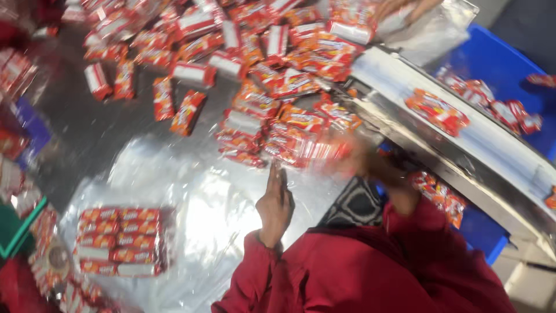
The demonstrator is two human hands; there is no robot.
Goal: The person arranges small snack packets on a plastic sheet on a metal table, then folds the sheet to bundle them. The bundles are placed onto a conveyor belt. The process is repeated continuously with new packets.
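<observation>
The left hand [275, 203] stood edge-up on the steel bench [87, 133], fingers straight and together, holding nothing. The right hand [362, 162] was blurred at the loose heap of red-and-orange snack packets [289, 124] just ahead; whether its grip had closed on any I cannot tell. One squared block of stacked packets [119, 240] lay well left of the left hand, so most seemed still unsorted.

At twelve o'clock I see loose red-and-orange packets [191, 72] scattered across a steel table [87, 133]. At three o'clock, a white conveyor belt [405, 78] carries one packet cluster [437, 111] past a blue crate [498, 64]. At seven o'clock sits a wrapped bundle [120, 240] on clear plastic film [197, 197].
</observation>
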